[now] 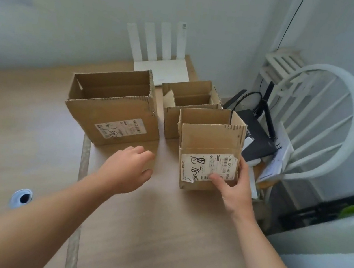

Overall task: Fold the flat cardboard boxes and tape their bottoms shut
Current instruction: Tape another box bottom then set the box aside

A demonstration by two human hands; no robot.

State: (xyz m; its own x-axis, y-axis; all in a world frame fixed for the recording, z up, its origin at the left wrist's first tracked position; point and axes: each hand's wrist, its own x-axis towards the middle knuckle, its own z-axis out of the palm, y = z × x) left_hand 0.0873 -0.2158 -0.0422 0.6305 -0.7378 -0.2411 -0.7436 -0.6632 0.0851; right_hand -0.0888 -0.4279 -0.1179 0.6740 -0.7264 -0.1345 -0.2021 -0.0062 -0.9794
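A person's right grip point(236, 187) pinches the small labelled box point(210, 139) at its near right corner, thumb on the label point(203, 166); the box stands upright on the counter point(155, 234), open top up. The left grip point(130, 168), loosely spread and empty, hovers nearer the large box point(114, 112) to its left. A third box point(173, 121) stands behind; none shows contents.

**Readable Print and Pen Marks**

On the white label point(201, 164) of the small box point(211, 139): "516 K20-00 090" printed sideways along the right edge, beside barcodes; handwritten in black pen, a character and digits like "780", last ones unclear. On the label point(120, 127) of the big box point(115, 108): a pen scrawl and fine print, illegible. On the router antenna point(181, 41): a tiny sticker point(184, 26), unreadable.
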